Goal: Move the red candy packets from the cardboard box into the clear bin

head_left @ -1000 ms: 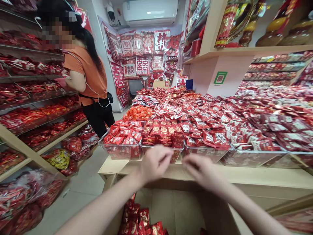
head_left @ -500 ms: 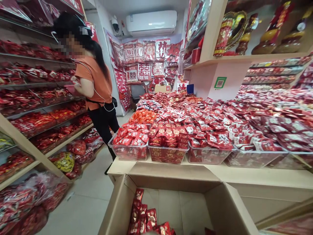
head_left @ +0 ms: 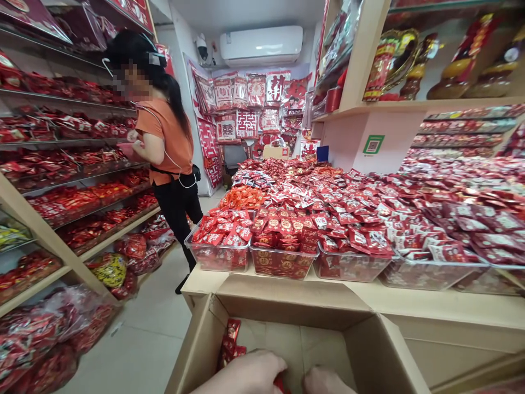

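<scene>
My left hand (head_left: 254, 371) reaches into the cardboard box (head_left: 391, 350), its fingers curled down around a small shiny red packet (head_left: 280, 384). Beside it, lower right in the box, my right hand (head_left: 326, 381) has its fingers bent and pressed together. Its fingertips are hidden, so what it holds, if anything, does not show. More red foil packets (head_left: 230, 342) lie along the box's left inner wall, partly covered by my left hand and forearm. The brown box floor shows behind both hands.
Clear plastic bins (head_left: 283, 262) heaped with red packets line the counter (head_left: 287, 280) behind the box. At left, a person in an orange shirt (head_left: 170, 137) stands by shelves (head_left: 82, 180) of red goods. Filled plastic bags (head_left: 53, 334) sit on the floor.
Both my hands have come into view inside the box, the left over the packets there. The view has shifted slightly. The other person stays by the shelves.
</scene>
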### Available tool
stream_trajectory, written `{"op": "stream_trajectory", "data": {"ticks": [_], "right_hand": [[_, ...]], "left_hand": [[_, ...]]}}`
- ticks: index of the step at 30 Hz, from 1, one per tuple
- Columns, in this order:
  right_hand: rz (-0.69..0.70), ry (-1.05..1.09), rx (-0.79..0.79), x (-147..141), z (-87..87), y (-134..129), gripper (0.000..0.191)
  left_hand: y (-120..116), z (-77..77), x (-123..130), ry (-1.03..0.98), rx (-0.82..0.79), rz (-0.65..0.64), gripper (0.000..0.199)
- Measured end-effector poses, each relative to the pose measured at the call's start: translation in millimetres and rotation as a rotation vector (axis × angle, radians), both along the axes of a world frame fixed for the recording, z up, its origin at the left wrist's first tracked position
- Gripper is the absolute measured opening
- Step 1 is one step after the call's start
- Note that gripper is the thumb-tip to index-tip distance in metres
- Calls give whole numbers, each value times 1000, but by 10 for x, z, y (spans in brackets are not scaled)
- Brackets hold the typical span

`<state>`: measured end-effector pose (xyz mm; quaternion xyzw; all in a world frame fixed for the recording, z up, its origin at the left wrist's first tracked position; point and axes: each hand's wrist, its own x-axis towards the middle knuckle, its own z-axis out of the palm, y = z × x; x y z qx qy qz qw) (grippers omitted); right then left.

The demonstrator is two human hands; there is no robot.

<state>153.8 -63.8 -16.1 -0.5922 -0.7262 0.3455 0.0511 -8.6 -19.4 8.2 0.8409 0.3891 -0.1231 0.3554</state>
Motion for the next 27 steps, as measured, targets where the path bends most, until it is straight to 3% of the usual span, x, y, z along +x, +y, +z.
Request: {"op": "stream_trajectory", "data": {"ticks": [3, 8, 13, 17, 20, 24, 27], "right_hand": [[-62, 91, 79, 121, 136, 163, 9], [-208, 511, 131, 287, 437, 186, 9], [-332, 949, -8, 303, 740, 216, 25], [-498, 1179, 71, 291, 1003, 389, 26], [-566, 1287, 119, 243, 1054, 491, 24], [-614, 1335, 126, 183, 932, 519, 24], [-598, 1123, 399, 188, 848, 480, 17]], "left_hand": [[44, 91, 41, -45, -4, 105, 39], [62, 220, 159, -498, -250, 330, 26], [96, 648, 281, -856, -269, 471, 31], [246, 909, 410, -1101, -239, 584, 38], [352, 909, 463, -1211, -213, 620, 38], [389, 770, 471, -1259, -229, 692, 43], [349, 700, 467, -1267, -315, 823, 42]]}}
